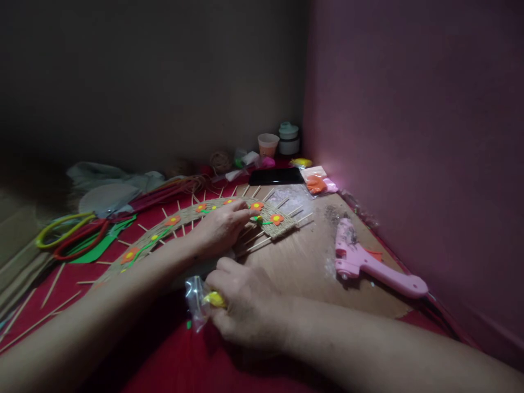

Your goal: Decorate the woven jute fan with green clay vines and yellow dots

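Note:
A curved woven twine band with thin sticks poking out on both sides lies across the red cloth and a brown board. Orange flowers with yellow centres and green stems decorate it. My left hand rests over the band's right part, its fingertips at a small yellow piece beside an orange flower; the fingers are pressed together. Nearer to me, my right hand is closed on a clear plastic bag with yellow clay in it.
A pink glue gun lies on the brown board at right. Behind stand a black phone, bagged orange clay and a paper cup. Scissors with yellow and red handles lie at left on green sheets. Walls close off the back and right.

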A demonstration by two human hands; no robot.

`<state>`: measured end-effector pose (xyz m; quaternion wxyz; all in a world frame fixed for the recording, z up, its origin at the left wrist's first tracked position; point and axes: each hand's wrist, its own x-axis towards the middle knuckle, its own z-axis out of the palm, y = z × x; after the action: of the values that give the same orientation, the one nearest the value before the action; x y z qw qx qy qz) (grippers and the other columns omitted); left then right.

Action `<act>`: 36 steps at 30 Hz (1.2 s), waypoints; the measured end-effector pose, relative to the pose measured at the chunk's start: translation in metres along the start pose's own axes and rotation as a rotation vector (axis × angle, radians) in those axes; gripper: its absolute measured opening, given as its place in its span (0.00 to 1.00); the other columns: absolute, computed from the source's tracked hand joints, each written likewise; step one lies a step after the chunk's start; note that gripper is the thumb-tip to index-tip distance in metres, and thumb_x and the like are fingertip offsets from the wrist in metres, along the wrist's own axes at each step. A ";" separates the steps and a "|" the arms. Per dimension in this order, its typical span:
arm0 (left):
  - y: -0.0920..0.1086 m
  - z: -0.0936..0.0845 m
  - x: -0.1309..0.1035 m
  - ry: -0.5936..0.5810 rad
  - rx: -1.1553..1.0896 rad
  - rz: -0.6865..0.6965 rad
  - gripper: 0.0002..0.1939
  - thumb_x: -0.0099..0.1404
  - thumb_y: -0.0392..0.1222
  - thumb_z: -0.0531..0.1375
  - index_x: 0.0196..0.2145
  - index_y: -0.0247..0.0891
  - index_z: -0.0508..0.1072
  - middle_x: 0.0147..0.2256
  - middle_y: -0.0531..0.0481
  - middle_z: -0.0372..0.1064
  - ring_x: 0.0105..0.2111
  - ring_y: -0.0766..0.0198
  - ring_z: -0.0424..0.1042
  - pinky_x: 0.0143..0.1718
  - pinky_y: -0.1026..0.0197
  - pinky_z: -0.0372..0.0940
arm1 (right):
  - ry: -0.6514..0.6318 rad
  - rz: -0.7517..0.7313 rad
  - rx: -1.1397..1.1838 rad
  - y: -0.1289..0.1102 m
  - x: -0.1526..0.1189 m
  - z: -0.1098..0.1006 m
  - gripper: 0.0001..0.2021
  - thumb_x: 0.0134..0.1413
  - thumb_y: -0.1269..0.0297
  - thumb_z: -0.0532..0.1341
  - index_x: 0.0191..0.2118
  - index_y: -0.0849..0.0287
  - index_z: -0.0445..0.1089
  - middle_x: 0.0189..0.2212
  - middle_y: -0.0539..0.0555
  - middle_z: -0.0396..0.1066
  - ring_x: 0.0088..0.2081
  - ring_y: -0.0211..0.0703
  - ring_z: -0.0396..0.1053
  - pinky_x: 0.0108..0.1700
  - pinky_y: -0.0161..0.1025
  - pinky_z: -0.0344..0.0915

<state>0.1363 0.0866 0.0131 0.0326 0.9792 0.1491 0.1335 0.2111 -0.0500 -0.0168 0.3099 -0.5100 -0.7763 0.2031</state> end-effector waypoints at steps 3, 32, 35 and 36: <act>0.000 0.001 -0.002 0.015 -0.012 -0.013 0.16 0.69 0.36 0.47 0.44 0.36 0.73 0.32 0.48 0.63 0.29 0.67 0.63 0.30 0.65 0.59 | 0.002 -0.004 -0.002 -0.001 0.000 0.000 0.05 0.50 0.65 0.58 0.33 0.59 0.67 0.35 0.53 0.67 0.31 0.39 0.63 0.28 0.36 0.58; 0.041 -0.053 -0.104 0.341 -0.832 -0.664 0.07 0.59 0.42 0.61 0.28 0.38 0.67 0.24 0.56 0.62 0.22 0.72 0.62 0.21 0.69 0.59 | 0.242 0.068 0.385 0.003 0.003 0.004 0.07 0.50 0.72 0.59 0.25 0.58 0.62 0.28 0.48 0.63 0.32 0.37 0.62 0.34 0.36 0.60; 0.050 -0.049 -0.112 0.228 -0.905 -0.707 0.08 0.61 0.44 0.59 0.29 0.37 0.68 0.23 0.55 0.64 0.22 0.71 0.65 0.23 0.68 0.62 | 0.238 0.097 0.351 0.001 0.002 0.005 0.04 0.50 0.73 0.58 0.28 0.58 0.63 0.30 0.50 0.63 0.33 0.39 0.62 0.35 0.38 0.61; 0.053 -0.048 -0.112 0.160 -0.941 -0.725 0.08 0.61 0.45 0.58 0.29 0.37 0.68 0.22 0.55 0.65 0.22 0.69 0.66 0.23 0.67 0.63 | 0.237 0.102 0.337 0.001 0.002 0.006 0.04 0.50 0.73 0.57 0.29 0.58 0.63 0.31 0.51 0.63 0.34 0.40 0.63 0.37 0.39 0.62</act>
<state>0.0348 0.0036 0.0365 0.4946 0.7335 0.4004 0.2389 0.2073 -0.0480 -0.0209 0.4694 -0.5100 -0.6626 0.2838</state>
